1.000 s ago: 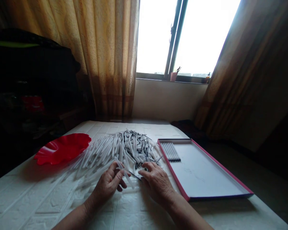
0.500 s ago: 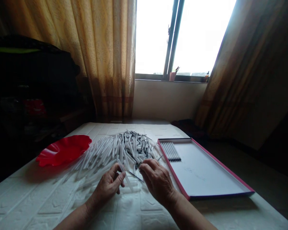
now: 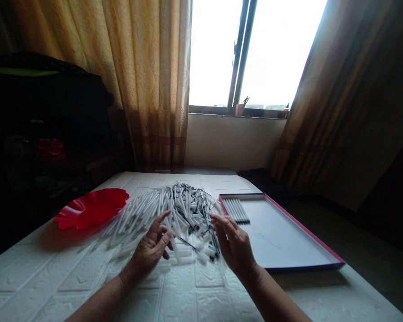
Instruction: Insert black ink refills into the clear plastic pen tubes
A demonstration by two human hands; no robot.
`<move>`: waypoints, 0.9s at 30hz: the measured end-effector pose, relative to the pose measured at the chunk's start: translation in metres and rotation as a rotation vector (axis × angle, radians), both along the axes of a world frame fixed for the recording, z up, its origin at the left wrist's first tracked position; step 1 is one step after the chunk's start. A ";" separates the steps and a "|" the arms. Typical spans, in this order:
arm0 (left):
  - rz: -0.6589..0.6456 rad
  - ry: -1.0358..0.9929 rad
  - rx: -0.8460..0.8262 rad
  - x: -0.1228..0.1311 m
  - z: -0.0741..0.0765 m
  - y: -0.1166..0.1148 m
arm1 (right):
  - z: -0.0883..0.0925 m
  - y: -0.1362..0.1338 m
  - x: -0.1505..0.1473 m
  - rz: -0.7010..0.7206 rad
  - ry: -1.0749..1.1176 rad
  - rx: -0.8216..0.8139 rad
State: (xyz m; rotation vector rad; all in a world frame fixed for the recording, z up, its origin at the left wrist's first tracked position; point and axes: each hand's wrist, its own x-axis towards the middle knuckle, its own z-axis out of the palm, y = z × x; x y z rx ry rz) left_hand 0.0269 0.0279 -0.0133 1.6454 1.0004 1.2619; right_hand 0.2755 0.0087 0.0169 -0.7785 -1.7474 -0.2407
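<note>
A heap of white plastic tubes with thin black rods [image 3: 184, 214] lies on a white brick-patterned surface [image 3: 174, 295], with the black rods thickest at its far side. My left hand [image 3: 150, 250] is at the heap's near edge, fingers spread, and a white tube [image 3: 173, 246] runs beside the fingertips. A thin black rod [image 3: 187, 242] lies to its right. My right hand [image 3: 233, 241] is at the heap's right edge, next to a black-tipped stick [image 3: 215, 241]. Neither hand's grip is distinct.
A shallow white tray with a pink rim [image 3: 282, 237] holds a neat row of sticks [image 3: 237, 211] at its far corner. A red wavy-edged plate [image 3: 90, 208] is left of the heap. Beyond stand curtains [image 3: 147, 80], a bright window [image 3: 218, 53], and a dark bag [image 3: 36, 112].
My hands have moved apart, the right one shifting right and farther along the heap's edge. Tubes it covered now show. The view has tilted slightly.
</note>
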 end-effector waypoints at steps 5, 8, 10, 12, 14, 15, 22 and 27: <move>0.000 0.082 0.009 -0.001 -0.002 0.007 | -0.002 0.003 0.004 -0.011 0.010 0.036; 0.010 0.157 0.020 -0.003 0.001 0.007 | -0.002 0.004 0.006 -0.031 0.013 0.040; 0.020 0.218 0.042 -0.004 0.004 0.005 | -0.002 0.003 0.007 -0.044 0.015 0.037; 0.035 0.285 0.088 -0.005 0.008 0.002 | -0.002 0.003 0.008 -0.053 0.018 0.032; 0.054 0.362 0.161 -0.007 0.012 -0.001 | -0.003 0.003 0.009 -0.057 0.017 0.027; 0.068 0.403 0.208 -0.007 0.014 -0.003 | -0.004 0.003 0.009 -0.059 0.016 0.025; 0.174 0.616 0.574 -0.010 0.027 -0.007 | -0.002 -0.008 0.004 -0.093 0.058 -0.015; 0.149 0.713 0.745 -0.005 0.017 -0.003 | -0.005 -0.021 -0.008 -0.145 0.159 -0.078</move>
